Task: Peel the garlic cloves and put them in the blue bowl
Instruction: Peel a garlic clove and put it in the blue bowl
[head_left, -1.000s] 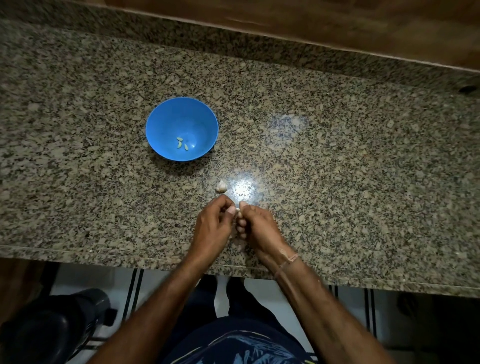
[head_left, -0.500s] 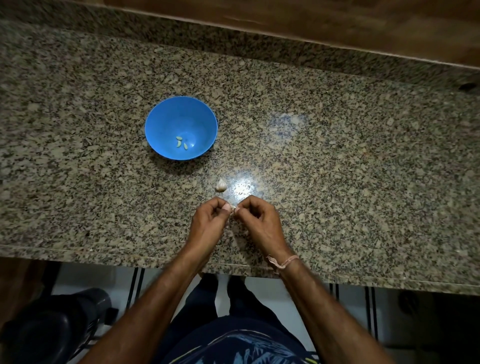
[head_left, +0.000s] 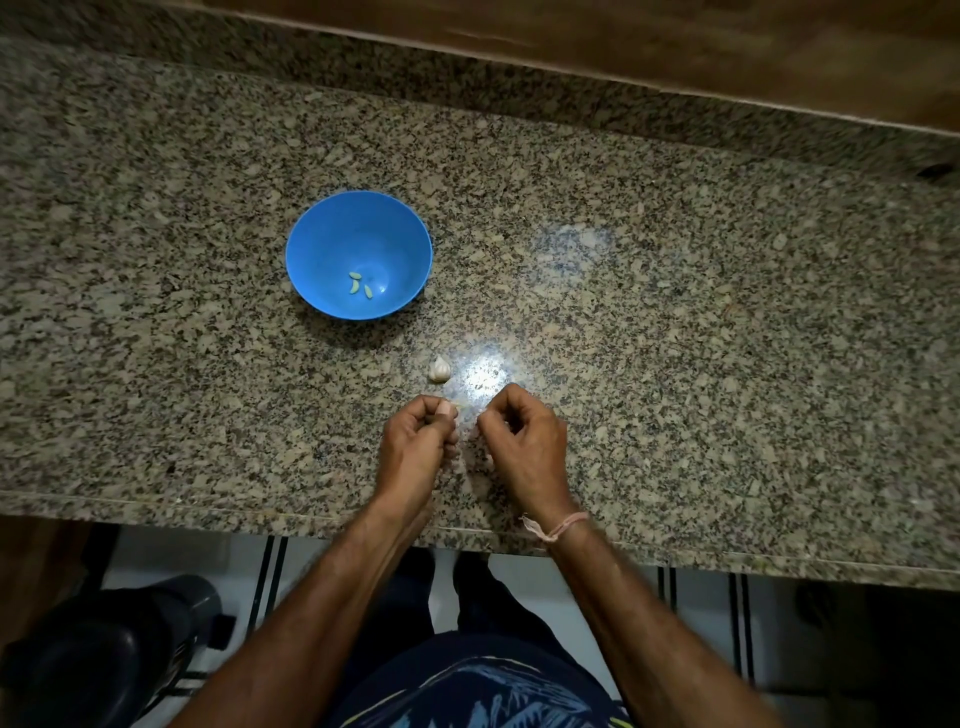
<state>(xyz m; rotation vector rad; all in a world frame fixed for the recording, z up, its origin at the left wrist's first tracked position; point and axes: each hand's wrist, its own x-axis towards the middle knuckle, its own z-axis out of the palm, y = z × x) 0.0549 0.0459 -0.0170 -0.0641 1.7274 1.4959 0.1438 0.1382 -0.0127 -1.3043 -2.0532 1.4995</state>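
Your left grip (head_left: 415, 447) is curled tight over the near part of the table (head_left: 675, 312). Its thumb and forefinger pinch a small pale clove (head_left: 447, 409) at their tips. Only a sliver of it shows, so I cannot tell how much skin is left on it. Your right grip (head_left: 524, 441) sits just beside the left but apart from it, fingers curled in toward the thumb. Whether it has a scrap of skin between them is too small to tell.

A bigger piece of garlic (head_left: 439, 370), in its white skin, lies on the table just beyond your left grip, between your hands and the bowl (head_left: 322, 244). The bowl stands further out to the left, well apart from both hands, with three peeled cloves (head_left: 360, 285) at its bottom.

Expect the clove to be light and firm, and probably slick and a little sticky once bare. The papery skin will likely tear in flakes and cling to your fingers. Pinch the clove by its blunt end with the left and pick at the pointed tip with a right nail. Squeeze too hard and it may shoot out. Release it low over the bowl, since something this light could bounce out. The garlic on the table may skid on the polished stone, so take it by its sides.
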